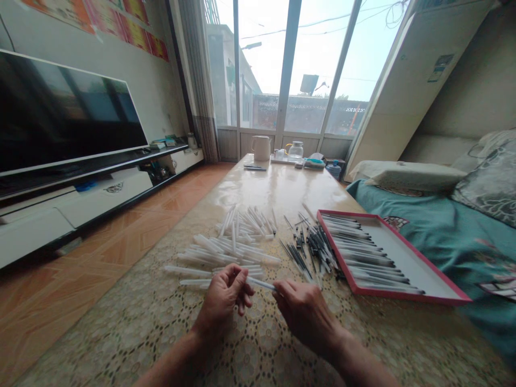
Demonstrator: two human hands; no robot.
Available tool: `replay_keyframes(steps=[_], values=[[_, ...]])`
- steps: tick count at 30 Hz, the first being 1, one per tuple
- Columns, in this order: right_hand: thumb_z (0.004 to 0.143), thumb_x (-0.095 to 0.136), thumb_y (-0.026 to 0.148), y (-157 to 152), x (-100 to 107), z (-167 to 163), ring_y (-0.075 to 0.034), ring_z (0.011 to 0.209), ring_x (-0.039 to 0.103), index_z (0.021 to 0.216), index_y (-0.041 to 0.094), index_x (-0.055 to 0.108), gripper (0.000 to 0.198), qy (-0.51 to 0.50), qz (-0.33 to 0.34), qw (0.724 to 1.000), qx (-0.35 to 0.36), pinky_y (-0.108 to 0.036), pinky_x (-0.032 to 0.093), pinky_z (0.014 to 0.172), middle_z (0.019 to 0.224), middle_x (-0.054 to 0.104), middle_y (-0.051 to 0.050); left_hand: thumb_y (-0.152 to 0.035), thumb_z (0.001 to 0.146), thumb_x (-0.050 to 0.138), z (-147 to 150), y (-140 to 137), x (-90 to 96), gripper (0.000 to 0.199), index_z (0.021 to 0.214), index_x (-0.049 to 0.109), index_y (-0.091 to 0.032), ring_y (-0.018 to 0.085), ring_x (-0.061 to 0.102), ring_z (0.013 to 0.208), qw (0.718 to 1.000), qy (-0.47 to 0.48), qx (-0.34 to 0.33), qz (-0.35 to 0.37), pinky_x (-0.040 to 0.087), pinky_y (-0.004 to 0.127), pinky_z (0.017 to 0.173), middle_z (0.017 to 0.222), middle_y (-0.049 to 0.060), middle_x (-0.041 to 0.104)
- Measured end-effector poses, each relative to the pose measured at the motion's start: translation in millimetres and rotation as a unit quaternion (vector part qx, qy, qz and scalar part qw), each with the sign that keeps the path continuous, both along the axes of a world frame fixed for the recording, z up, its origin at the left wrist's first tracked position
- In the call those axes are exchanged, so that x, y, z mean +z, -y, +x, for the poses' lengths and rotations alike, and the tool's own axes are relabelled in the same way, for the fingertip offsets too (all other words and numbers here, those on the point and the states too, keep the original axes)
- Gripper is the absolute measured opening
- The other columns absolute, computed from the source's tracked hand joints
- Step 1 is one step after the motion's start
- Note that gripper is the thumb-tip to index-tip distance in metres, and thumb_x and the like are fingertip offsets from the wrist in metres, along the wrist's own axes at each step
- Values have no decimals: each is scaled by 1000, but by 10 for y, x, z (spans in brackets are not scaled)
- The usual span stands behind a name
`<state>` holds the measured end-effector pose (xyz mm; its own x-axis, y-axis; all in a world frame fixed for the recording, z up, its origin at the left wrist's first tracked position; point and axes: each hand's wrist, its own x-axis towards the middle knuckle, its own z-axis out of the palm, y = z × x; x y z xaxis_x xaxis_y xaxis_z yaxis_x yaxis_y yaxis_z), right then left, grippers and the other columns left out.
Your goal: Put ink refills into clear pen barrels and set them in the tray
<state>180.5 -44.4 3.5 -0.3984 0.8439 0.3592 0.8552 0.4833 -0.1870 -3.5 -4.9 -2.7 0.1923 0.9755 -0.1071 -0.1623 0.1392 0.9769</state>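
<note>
Between my hands, above the near part of the table, runs a thin whitish pen barrel (261,283). My left hand (228,293) pinches its left end between thumb and forefinger, the other fingers curled. Its right end is in the closed fingers of my right hand (300,303), which hide that tip. Just beyond my left hand lies a pile of white translucent pen barrels (226,250). Dark pen refills and small black parts (318,247) are heaped beyond my right hand. Further right, a pink-rimmed box tray (437,282) holds a row of pens (368,255) with dark ends.
The long table (258,344) has a patterned cover. At its far end stand a pitcher (261,148), a glass teapot (296,150) and a packet (314,163). A sofa (403,215) borders the right side; a TV cabinet (100,207) stands at the left.
</note>
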Motion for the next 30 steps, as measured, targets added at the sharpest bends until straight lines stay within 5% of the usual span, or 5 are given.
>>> replay_keyframes(steps=[9, 15, 22, 30], values=[[90, 44, 18, -17, 9, -29, -13, 58, 51, 77, 20, 51, 15, 46, 67, 997, -10, -28, 22, 53, 66, 59, 0, -46, 73, 64, -1, 10, -43, 32, 78, 53, -16, 9, 54, 38, 999, 5, -51, 10, 38, 17, 31, 55, -2, 61], [90, 43, 17, 13, 12, -82, -12, 53, 50, 75, 20, 51, 17, 38, 57, 998, -13, -29, 19, 51, 63, 58, 0, -44, 74, 63, 28, 58, -68, 29, 75, 52, -18, 7, 49, 38, 1000, 8, -26, 15, 33, 15, 32, 54, -4, 58], [91, 39, 23, 41, -59, -97, -11, 47, 49, 74, 20, 52, 23, -44, -35, 998, -29, -25, 20, 47, 58, 60, 1, -42, 78, 60, 19, 92, -91, 26, 75, 52, -18, 6, 46, 38, 999, -9, -26, 40, 33, 15, 34, 54, -4, 56], [91, 42, 30, -36, -62, -25, -11, 57, 52, 69, 19, 57, 29, -195, -178, 964, 8, -19, 33, 53, 60, 58, 2, -44, 75, 62, 53, 121, -4, 28, 74, 54, -17, 6, 46, 39, 999, -26, -27, 35, 34, 17, 36, 54, -4, 55]])
